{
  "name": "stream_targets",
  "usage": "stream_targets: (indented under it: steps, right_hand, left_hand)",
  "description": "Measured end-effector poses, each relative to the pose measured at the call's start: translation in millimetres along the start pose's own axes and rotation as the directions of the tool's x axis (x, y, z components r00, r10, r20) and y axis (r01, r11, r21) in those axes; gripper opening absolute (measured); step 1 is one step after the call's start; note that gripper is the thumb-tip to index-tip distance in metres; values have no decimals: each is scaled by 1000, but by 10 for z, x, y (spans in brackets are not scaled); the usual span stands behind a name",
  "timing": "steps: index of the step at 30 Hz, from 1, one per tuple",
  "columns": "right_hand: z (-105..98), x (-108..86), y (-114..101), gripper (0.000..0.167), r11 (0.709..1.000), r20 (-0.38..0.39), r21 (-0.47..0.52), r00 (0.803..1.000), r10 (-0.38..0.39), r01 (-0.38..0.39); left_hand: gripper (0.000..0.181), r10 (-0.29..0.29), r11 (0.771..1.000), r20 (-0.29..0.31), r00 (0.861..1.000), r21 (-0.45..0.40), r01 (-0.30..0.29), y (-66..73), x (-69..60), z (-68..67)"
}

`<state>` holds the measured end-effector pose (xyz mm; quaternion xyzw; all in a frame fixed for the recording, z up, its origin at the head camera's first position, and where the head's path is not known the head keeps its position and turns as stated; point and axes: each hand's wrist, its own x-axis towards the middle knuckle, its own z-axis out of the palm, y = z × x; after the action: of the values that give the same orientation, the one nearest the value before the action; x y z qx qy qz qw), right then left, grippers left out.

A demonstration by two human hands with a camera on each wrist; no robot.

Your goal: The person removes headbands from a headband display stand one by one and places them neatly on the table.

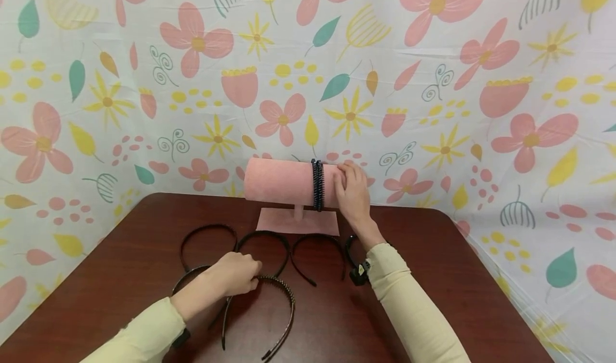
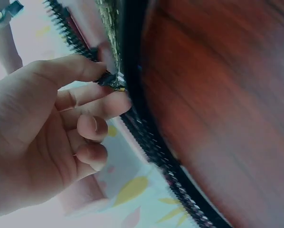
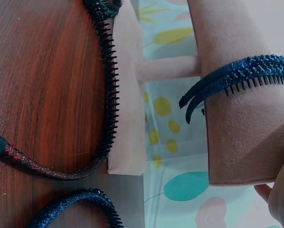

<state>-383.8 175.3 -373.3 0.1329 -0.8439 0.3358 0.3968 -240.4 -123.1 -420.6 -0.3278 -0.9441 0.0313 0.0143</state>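
Pinched between the thumb and fingers of my left hand [image 1: 236, 275] is a dark headband [image 1: 291, 293] with gold beading, its open ends toward me. The left wrist view shows the thumb and fingers meeting on it. My right hand [image 1: 353, 194] grips the right end of a pink cylindrical display stand [image 1: 279, 178]. Two dark blue toothed headbands [image 3: 256, 71] sit side by side around that cylinder, just left of the right hand. The right wrist view catches only a part of this hand at the cylinder's end.
More dark headbands lie on the brown table [image 1: 409, 309]: one at the left [image 1: 212, 225], one in the middle [image 1: 264, 233], one right of it [image 1: 317, 236], and others partly hidden by the arms. A flower-printed cloth [image 1: 284, 42] hangs behind the table.
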Motion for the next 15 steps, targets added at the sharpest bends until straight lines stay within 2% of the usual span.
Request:
stream_targets:
  steps: [2, 5, 9, 15]
  right_hand:
    - [2, -3, 7, 37, 1000, 1, -1, 1000, -1, 1]
    - [6, -2, 15, 38, 1000, -4, -1, 1000, -6, 6]
    - [7, 1, 21, 37, 1000, -9, -4, 1000, -6, 6]
    - [8, 8, 29, 38, 1000, 0, -10, 1000, -2, 2]
  left_hand:
    - [16, 24, 1000, 5, 1000, -14, -24, 23, -6, -23]
    - [26, 51, 995, 37, 998, -83, -48, 33, -4, -58]
    - [37, 47, 983, 92, 995, -179, -30, -2, 2, -92]
    - [21, 36, 953, 190, 981, -302, 24, -36, -23, -133]
